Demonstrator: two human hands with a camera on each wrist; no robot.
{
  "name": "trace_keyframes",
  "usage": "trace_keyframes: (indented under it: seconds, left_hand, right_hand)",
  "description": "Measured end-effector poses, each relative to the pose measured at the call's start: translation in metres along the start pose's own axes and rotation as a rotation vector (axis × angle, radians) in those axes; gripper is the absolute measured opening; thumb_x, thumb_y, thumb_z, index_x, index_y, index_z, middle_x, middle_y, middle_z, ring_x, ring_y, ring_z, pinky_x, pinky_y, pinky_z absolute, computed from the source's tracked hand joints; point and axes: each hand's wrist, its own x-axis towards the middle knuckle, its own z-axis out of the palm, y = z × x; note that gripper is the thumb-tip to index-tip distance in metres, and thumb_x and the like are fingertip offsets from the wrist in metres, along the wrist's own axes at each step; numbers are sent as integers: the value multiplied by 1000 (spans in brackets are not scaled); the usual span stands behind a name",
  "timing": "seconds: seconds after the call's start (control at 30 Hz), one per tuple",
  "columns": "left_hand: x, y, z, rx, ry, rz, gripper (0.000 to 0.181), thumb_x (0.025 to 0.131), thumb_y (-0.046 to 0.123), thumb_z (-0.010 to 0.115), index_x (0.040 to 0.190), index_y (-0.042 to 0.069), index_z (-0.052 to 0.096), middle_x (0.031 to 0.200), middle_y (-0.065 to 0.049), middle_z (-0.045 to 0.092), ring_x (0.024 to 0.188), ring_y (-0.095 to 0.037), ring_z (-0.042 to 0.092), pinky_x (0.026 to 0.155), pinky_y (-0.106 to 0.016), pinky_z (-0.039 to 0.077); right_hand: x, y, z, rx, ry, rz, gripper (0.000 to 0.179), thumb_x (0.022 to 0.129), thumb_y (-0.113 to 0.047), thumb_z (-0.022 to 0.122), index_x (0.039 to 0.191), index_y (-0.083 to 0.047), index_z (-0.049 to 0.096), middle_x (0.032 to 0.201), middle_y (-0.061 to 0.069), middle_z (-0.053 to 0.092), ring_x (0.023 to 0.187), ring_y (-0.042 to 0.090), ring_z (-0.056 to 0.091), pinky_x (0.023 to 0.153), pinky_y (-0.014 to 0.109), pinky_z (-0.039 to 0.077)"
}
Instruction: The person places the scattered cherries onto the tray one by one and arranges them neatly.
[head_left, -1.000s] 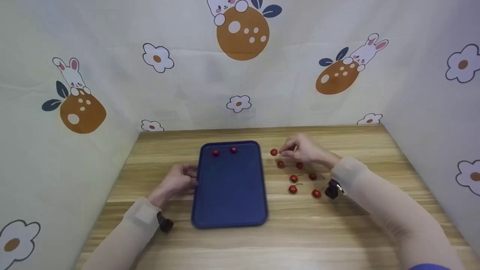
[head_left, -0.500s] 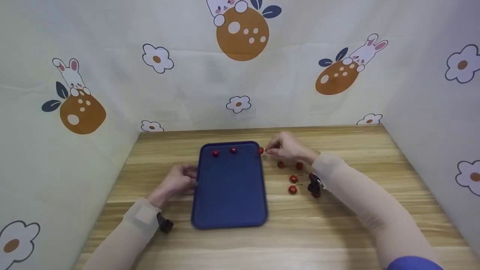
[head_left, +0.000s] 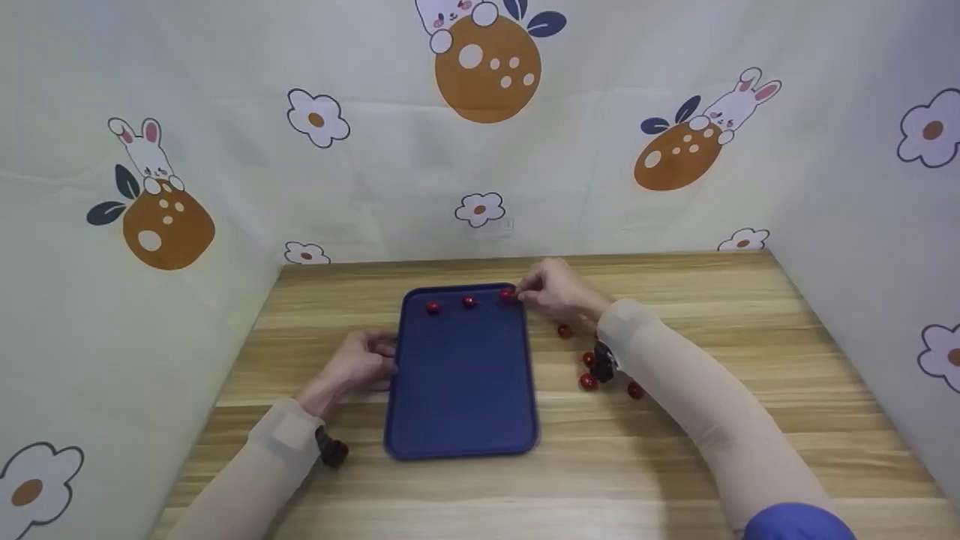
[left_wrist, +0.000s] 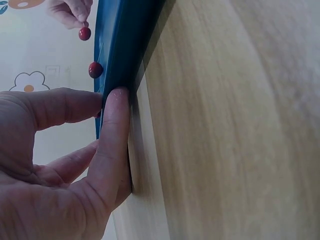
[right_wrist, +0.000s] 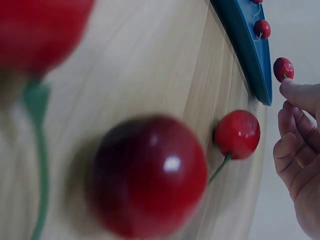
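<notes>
A blue rectangular tray (head_left: pixel 465 382) lies on the wooden table, with two red cherries near its far edge, one farther left (head_left: pixel 433 307) and one in the middle (head_left: pixel 469 301). My left hand (head_left: pixel 355 361) grips the tray's left side; in the left wrist view the thumb (left_wrist: pixel 70 106) is at the rim and a finger (left_wrist: pixel 116 115) lies along the outer wall. Over the tray's far right corner, my right hand (head_left: pixel 553 289) pinches a third cherry (right_wrist: pixel 283 69) by its stem. That cherry hangs above the tray surface in the left wrist view.
Right of the tray, several cherries with green stems lie on the table (head_left: pixel 600 465), among them one near the tray (head_left: pixel 564 331) and one farther right (head_left: pixel 636 390). My right forearm partly covers this group. A printed cloth (head_left: pixel 375 172) stands behind and at both sides.
My right hand has carried the pinched cherry leftward from the table, across the tray's right rim to above its far right corner. The left hand and tray have stayed in place.
</notes>
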Motion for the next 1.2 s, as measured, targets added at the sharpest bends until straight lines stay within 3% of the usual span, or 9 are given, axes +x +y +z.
trace_keyframes:
  seconds: [0.23, 0.5, 0.67, 0.93, 1.2]
  left_hand:
    - [0, 2, 0, 5, -12, -23, 72, 88, -11, 70, 157, -15, 52, 122, -25, 75, 94, -17, 72, 78, -28, 66]
    - [-1, 1, 0, -9, -11, -54, 71, 90, -10, 70, 159, -12, 52, 126, -24, 72, 98, -19, 72, 78, -37, 71]
    - [-1, -2, 0, -37, -12, -66, 72, 90, -11, 69, 160, -11, 51, 127, -24, 70, 98, -20, 72, 78, -40, 72]
    - [1, -3, 1, 10, 9, 2, 72, 83, -10, 70, 154, -16, 56, 123, -31, 77, 99, -19, 74, 78, -23, 63]
    - [1, -1, 1, 20, 6, 9, 71, 85, -10, 70, 154, -17, 55, 126, -34, 76, 106, -23, 76, 82, -24, 64]
  right_hand:
    - [3, -5, 5, -21, -56, 47, 12, 102, -11, 80, 107, -7, 90, 110, 11, 88, 105, 29, 80, 99, 46, 67]
    - [9, -8, 9, -87, -57, 30, 12, 101, -12, 80, 105, -7, 90, 109, 10, 88, 105, 29, 80, 98, 46, 66]
    - [11, -10, 12, -87, -71, 64, 12, 100, -13, 81, 106, -9, 90, 112, 9, 88, 109, 29, 79, 102, 47, 65]
    - [11, -13, 11, -140, -89, 63, 13, 101, -12, 79, 108, -9, 90, 112, 8, 88, 111, 31, 79, 104, 48, 65]
    - [11, -12, 12, -136, -96, 89, 14, 102, -13, 79, 111, -11, 90, 113, 8, 88, 110, 30, 78, 105, 48, 64]
